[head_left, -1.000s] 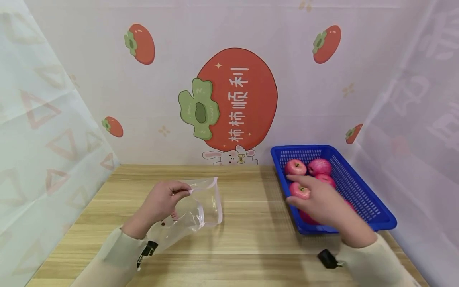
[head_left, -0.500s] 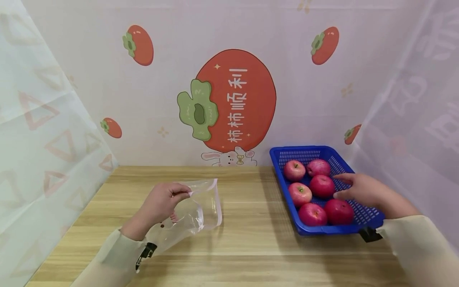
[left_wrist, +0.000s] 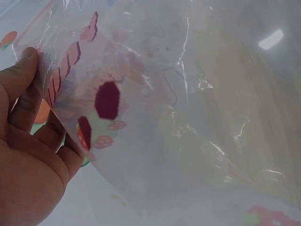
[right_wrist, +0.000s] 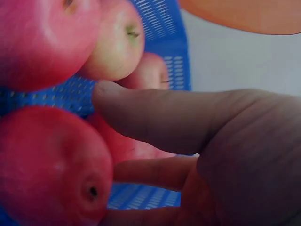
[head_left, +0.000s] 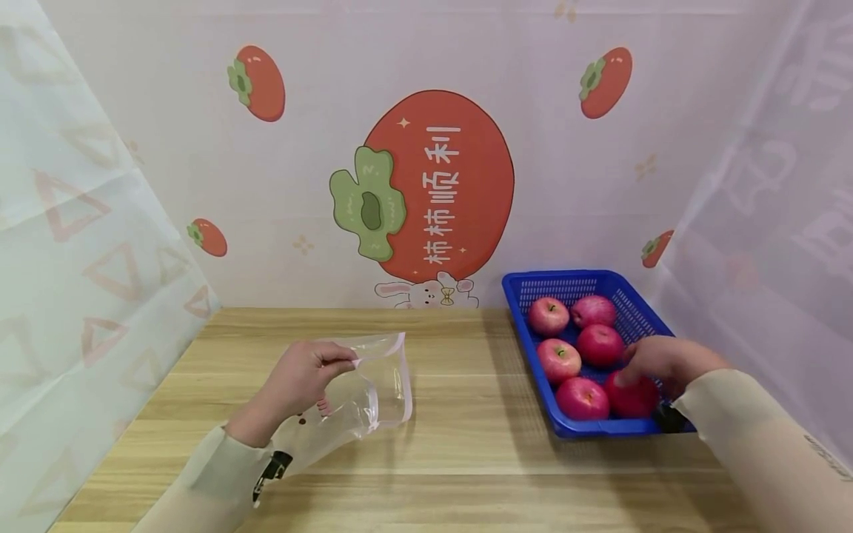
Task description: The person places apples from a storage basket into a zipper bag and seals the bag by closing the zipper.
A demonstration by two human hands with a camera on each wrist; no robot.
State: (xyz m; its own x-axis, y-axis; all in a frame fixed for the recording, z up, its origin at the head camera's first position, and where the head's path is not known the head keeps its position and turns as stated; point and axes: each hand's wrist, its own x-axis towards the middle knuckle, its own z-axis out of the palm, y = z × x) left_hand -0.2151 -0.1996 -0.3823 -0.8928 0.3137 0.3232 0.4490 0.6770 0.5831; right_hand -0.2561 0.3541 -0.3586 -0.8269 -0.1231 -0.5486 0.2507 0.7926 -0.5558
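Six apples (head_left: 600, 346) sit in a blue plastic basket (head_left: 600, 428) at the right of the bench (head_left: 453, 451), and the relation that seems to matter most is between the right hand (head_left: 668, 360) and the red apple at the near right corner (head_left: 631, 401). That apple lies to the left of the palm, low in the basket, close by the near rim. In the head view the thumb crosses over its upper side. The right wrist view shows thumb and fingers apart, with the fingers running along the apple's edge and the thumb beside it; their tips are partly hidden, so I cannot tell whether the grip has closed. The apple is nearly round, with no clear long axis, and the dimple on one end faces that camera. The right hand is much the nearer one.

Well apart, across bare wood, the left hand (head_left: 308, 376) pinches the edge of a clear plastic bag (head_left: 349, 411) between thumb and fingers. The bag slants from beside the left sleeve toward the middle of the bench, its pink-trimmed end pointing right, toward the basket. Every apple lies to the right of the left hand; the other five lie left of, or farther back than, the right hand.
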